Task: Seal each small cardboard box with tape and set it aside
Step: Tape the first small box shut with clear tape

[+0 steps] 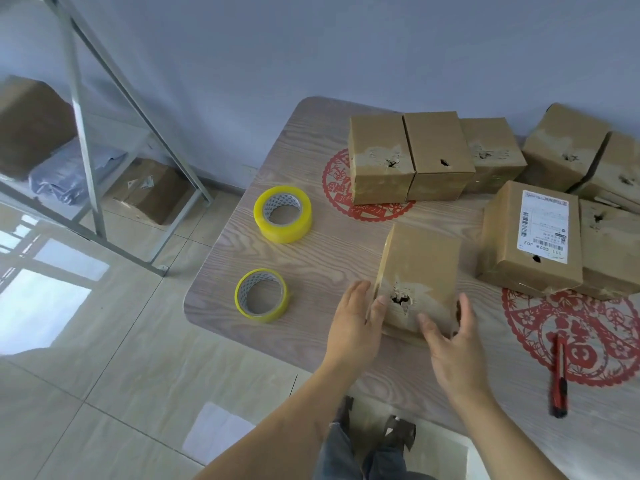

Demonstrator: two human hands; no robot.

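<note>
A small brown cardboard box (420, 271) with a torn hole on its near face stands on the wooden table (311, 258), close to the near edge. My left hand (356, 327) touches its left side, fingers straight along the edge. My right hand (453, 344) cups its near right corner, thumb on the front face and fingers at the right side. Two rolls of yellow tape lie left of the box: a thick one (283, 213) farther back and a thin one (262, 294) nearer.
Several similar boxes stand at the back (412, 157) and the right (530, 237), one with a white shipping label. A red and black utility knife (559, 379) lies near the right front edge. A metal shelf frame (90, 133) with boxes stands on the floor, left.
</note>
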